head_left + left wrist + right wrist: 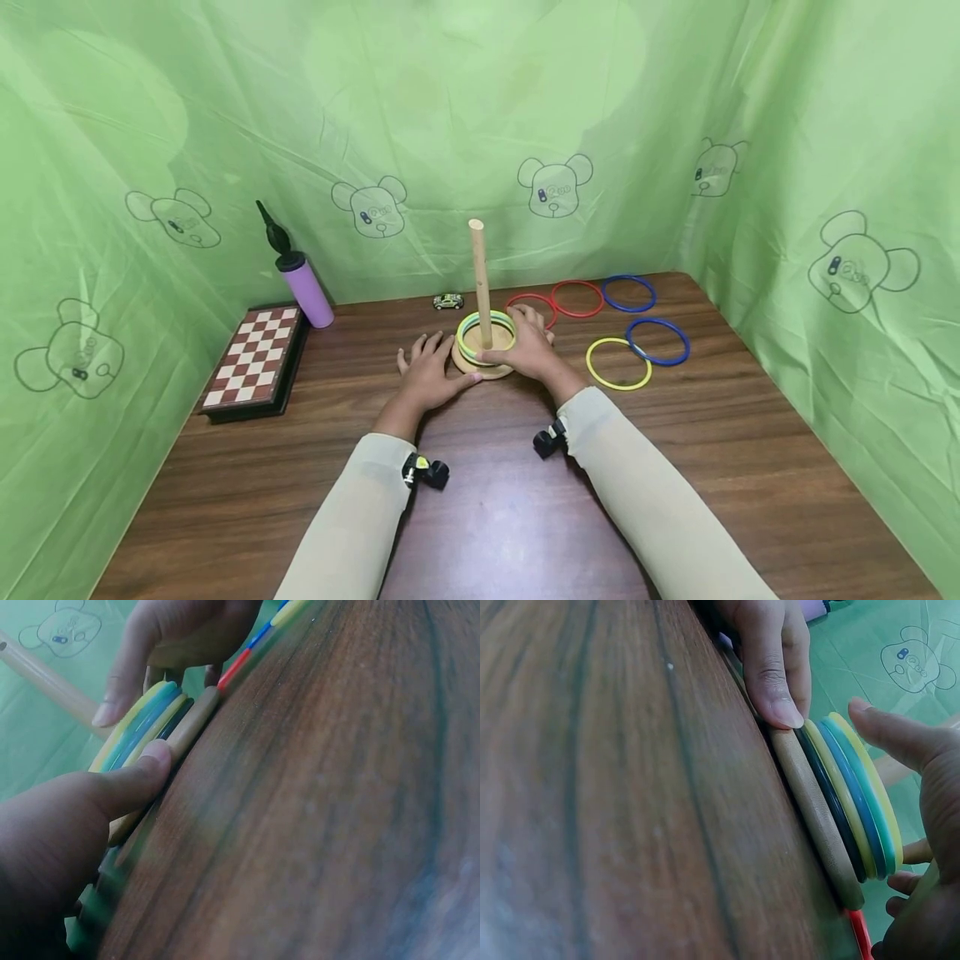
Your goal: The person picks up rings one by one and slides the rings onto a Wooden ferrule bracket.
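A wooden ring toss stand (482,283) with an upright peg and round base stands on the table. Around the peg lie several stacked rings (859,799): yellow on top, then teal, blue, yellow and a dark one against the base. My left hand (427,379) holds the left side of the base (810,817), its thumb pressed on the near edge and other fingers spread to the left. My right hand (531,346) straddles the stack from the right. Its thumb (892,735) stands just off the top yellow ring, and its fingers are at the far side.
Right of the stand lie two red rings (577,283), two blue rings (657,363) and a yellow ring (618,387). A toy car (448,302) sits behind. At left are a chessboard box (255,358) and a purple hand pump (309,292). Green curtains (450,100) surround the table.
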{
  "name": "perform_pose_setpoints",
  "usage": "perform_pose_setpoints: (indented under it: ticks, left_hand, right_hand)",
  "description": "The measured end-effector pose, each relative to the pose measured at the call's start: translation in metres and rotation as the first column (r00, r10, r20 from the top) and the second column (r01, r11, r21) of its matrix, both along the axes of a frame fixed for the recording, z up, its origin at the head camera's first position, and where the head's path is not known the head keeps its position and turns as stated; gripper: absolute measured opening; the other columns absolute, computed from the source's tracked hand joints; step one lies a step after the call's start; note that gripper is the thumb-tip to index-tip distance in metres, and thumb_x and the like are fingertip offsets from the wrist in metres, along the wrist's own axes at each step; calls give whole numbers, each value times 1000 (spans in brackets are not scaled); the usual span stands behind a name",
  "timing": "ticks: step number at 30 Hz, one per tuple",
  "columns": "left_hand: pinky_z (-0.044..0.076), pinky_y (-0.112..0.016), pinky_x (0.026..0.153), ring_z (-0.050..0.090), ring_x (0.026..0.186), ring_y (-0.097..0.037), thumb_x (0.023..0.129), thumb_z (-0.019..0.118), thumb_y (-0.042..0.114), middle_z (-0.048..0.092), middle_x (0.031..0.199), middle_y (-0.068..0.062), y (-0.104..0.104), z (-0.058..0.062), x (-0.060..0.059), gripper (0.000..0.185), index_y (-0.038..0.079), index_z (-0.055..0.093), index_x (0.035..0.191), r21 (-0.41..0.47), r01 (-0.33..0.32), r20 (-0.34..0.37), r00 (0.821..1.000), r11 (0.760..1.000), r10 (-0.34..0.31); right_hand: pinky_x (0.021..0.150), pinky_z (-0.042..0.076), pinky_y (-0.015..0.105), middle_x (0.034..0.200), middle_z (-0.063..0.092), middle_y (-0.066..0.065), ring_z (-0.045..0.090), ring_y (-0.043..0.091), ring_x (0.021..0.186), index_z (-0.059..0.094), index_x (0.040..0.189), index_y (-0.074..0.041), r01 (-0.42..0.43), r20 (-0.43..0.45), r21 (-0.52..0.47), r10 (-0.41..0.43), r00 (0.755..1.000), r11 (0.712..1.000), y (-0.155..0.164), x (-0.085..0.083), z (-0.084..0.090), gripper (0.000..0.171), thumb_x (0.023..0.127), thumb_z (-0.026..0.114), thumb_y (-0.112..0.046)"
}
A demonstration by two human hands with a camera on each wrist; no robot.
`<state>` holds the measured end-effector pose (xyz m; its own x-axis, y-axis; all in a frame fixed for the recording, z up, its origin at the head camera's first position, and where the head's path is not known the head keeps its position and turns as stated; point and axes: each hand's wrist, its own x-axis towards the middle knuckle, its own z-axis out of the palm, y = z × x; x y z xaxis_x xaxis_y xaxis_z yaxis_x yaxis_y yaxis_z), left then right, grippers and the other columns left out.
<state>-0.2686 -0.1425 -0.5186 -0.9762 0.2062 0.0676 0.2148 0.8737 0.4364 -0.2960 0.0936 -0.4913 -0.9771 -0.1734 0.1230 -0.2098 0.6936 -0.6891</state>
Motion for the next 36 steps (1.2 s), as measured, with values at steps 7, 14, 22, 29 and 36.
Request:
perform_pose_setpoints:
  ticks: [7,14,22,29,36]
  left_hand:
    - [3,-84,126,19,168,-44,90,71,79,33,179,-15,-1,-1,-1,102,24,41,170,1,1,6,1000,1000,-1]
    - [3,-83,127,18,168,-45,89,73,78,33,178,-14,-1,0,1,102,24,42,170,13,-3,14,1000,1000,3]
    - [2,-83,127,16,169,-45,89,71,80,31,179,-14,-1,-3,-2,103,26,40,171,17,-3,21,1000,1000,3]
    - [0,-81,128,15,169,-43,88,69,83,30,180,-12,-1,-2,-2,104,29,38,171,12,-7,25,1000,1000,7]
    - [1,-82,128,15,169,-43,88,70,82,29,180,-13,-2,-2,-2,103,29,38,171,4,-8,33,999,1000,8]
  right_hand:
    - [118,27,72,173,31,15,26,37,161,38,168,-6,-11,-3,9,11,1000,1000,4,2,2,122,76,94,-63]
    - [116,25,71,174,29,16,24,39,162,36,170,-5,-39,-37,0,39,999,999,18,11,8,125,75,96,-59]
    - [118,21,70,176,28,15,22,40,163,34,171,-7,-62,-64,13,63,996,998,42,25,17,126,74,98,-56]
    - [119,16,72,177,25,19,18,43,163,34,170,-5,-65,-80,35,67,995,997,69,34,21,121,77,99,-46]
    - [122,13,75,179,22,16,14,43,166,32,173,-12,-45,-51,57,48,998,997,103,42,21,123,78,96,-56]
